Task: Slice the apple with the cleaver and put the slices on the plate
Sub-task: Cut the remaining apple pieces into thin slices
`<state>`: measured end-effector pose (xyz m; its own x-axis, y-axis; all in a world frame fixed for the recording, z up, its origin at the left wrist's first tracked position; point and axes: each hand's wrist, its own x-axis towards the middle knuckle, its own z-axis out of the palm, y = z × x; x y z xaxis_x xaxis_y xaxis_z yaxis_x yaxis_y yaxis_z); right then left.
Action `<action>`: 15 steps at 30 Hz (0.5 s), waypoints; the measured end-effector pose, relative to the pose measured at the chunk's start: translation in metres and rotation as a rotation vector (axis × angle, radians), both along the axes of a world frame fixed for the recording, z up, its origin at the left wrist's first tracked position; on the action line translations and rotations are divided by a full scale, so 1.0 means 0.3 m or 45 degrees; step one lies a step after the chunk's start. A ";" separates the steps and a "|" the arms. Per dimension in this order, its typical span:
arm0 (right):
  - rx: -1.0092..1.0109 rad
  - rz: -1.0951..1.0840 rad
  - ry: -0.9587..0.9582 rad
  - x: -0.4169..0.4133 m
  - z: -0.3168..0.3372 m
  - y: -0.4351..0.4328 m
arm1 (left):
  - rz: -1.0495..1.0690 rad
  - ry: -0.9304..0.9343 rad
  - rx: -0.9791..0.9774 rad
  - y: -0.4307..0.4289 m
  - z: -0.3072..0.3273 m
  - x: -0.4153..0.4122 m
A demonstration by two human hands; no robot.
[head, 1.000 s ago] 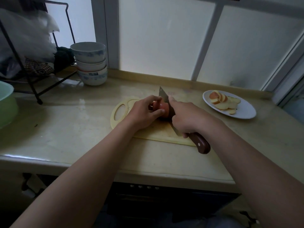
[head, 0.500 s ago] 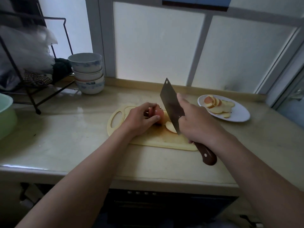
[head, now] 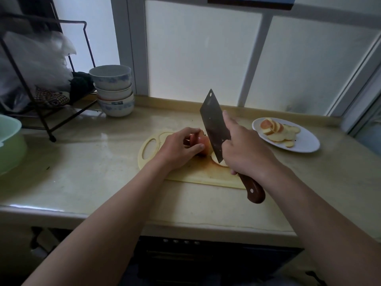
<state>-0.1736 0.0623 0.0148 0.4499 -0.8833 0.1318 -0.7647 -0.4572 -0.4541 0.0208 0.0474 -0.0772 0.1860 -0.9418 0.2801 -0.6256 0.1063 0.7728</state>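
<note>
Holding apple (head: 203,142) down on cutting board (head: 185,175) with left hand (head: 177,149), fingers and thumb curled round it. Gripping cleaver (head: 214,124) by its wooden handle with right hand (head: 245,155), index finger stretched along the blade side. Blade tilted, tip raised, heel corner down just right of apple, over 1 cut slice (head: 214,158) on the board. More slices (head: 276,131) heaped on white plate (head: 309,142) to the right, well apart from board. Bowl stack (head: 112,89), wire rack (head: 44,120), green basin (head: 10,145) at left of counter (head: 92,162)
</note>
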 end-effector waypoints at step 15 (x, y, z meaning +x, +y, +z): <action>-0.006 -0.045 0.181 0.001 0.005 0.060 | -0.002 0.006 -0.009 0.001 -0.001 -0.001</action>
<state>-0.1732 0.0802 0.0163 0.4326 -0.8987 0.0727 -0.8371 -0.4303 -0.3378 0.0205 0.0476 -0.0774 0.1858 -0.9401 0.2860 -0.6221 0.1128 0.7748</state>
